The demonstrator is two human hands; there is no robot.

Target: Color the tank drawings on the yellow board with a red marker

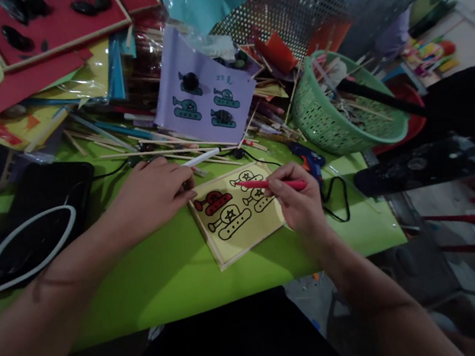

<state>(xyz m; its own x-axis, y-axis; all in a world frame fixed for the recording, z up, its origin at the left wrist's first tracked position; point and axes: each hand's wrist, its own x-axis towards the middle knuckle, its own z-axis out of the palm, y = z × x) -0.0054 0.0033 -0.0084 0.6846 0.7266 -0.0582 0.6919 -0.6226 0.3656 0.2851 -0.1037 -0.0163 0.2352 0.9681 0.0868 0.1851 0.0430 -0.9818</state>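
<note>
The yellow card (237, 248) lies flat and slightly turned, its edges trimmed with a thin pale border. Four tank drawings in black outline, each with a star, fill its upper part; one (the upper left) is coloured red. The red pen (281, 183) slants almost level above the card, tip at the upper-right drawing, whether touching is unclear.

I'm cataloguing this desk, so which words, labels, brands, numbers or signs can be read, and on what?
Words, brands, numbers: none legible.
Signs: hand-drawn stars on the outline drawings on the yellow card.
Purple sheet: handwriting near its top, too small and blurred to read.
Red pen: no marking can be made out.
</note>
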